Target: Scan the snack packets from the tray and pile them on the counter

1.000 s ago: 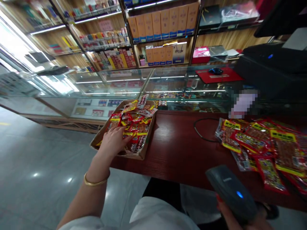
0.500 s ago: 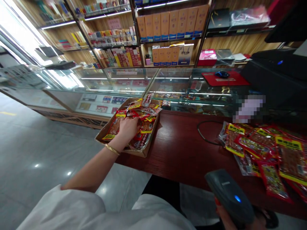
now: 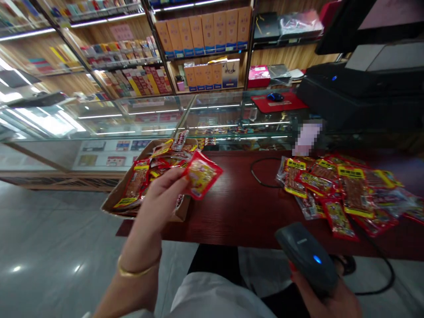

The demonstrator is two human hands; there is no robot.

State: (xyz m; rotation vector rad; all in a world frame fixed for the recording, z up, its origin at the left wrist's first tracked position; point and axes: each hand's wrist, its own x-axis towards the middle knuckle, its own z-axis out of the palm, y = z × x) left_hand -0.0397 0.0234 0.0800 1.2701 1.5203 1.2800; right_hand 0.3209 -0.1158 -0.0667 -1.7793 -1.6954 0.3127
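Partway through, by my read. I have the left hand (image 3: 164, 190) pinching one small red-edged packet (image 3: 202, 174) by its side, thumb against fingers, in front of the right side of the cardboard box (image 3: 181, 214) as I see it. The packet looks lifted off everything, nothing under it that I can make out. I have the right hand (image 3: 342, 302) wrapped around a dark scanner (image 3: 308, 258), blue light on, nose aimed up and left over the near edge of the counter (image 3: 238, 203). Scanner and packet are well apart, so I count this one as not done yet.

Done side: a loose pile of packets (image 3: 354, 190) lies on the right of the counter, overlapping, some face up. I'd guess those are dealt with — can't confirm, nothing here shows a reading.

Left side: the box sits at the counter's left end near the glass case (image 3: 132, 108), with plenty of packets in it. Can't count them; the left hand and forearm cover part of the box. My estimate is a fair share to go — no sign of the end.
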